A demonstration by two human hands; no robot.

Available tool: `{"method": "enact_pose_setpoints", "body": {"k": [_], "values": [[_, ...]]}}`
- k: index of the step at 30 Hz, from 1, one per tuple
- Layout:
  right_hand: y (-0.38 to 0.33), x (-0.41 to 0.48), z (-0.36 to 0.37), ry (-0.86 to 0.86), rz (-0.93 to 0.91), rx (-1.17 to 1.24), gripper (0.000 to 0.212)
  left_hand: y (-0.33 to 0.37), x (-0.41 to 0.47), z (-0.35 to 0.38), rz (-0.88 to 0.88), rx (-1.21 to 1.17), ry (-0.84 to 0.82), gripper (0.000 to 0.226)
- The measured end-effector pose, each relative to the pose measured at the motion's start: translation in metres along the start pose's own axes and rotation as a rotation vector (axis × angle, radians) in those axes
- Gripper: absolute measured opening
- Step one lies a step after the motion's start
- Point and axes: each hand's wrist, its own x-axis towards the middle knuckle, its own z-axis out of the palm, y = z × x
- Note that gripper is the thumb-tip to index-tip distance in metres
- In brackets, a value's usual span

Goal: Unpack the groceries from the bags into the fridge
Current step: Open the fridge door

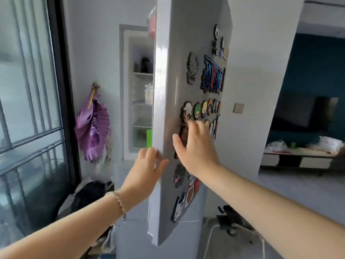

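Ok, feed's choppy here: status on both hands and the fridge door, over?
Left hand grips fridge door edge. Right hand flat on door face, among magnets. Door partly open, shelves showing. No groceries in either hand.

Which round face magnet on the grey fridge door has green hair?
The green-haired round face magnet, second from left in its row, between the white-haired magnet and the yellow-haired magnet.

Bright and soft right now, lit by daylight from the window [28,81] left of the fridge door [168,81], streaked with pale glare down that door's edge, dim and bluish in the room [308,81] right of it, smeared by motion blur over the magnets [211,75] and the right hand [196,146], bowed toward the corners.
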Motion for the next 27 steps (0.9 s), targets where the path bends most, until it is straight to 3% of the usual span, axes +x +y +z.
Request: {"method": "enact_pose_setpoints", "body": {"k": [5, 9, 12, 16, 19, 27], "values": [[0.001, -0.027, -0.042, 0.172, 0.227, -0.139, 0.098, 0.033, -0.019, 0.026, 0.255, -0.02, -0.227, 0.007], [0.029, -0.036, -0.073, 0.242, 0.491, -0.235, 0.117, 0.064, -0.01, 0.034, 0.241, 0.005, -0.397, 0.013], [0.064, -0.045, -0.092, 0.315, 0.615, -0.292, 0.118, 0.084, 0.003, 0.047, 0.178, 0.018, -0.425, 0.008], [0.114, -0.046, -0.119, 0.314, 0.778, -0.219, 0.103, 0.109, 0.016, 0.073, 0.13, 0.124, -0.458, 0.016], [0.16, -0.045, -0.139, 0.296, 0.854, -0.235, 0.103, 0.126, 0.022, 0.097, 0.105, 0.182, -0.483, 0.017], [0.291, -0.042, -0.188, 0.176, 0.83, -0.175, 0.096, 0.19, 0.045, 0.182, 0.087, 0.239, -0.446, 0.016]]}}
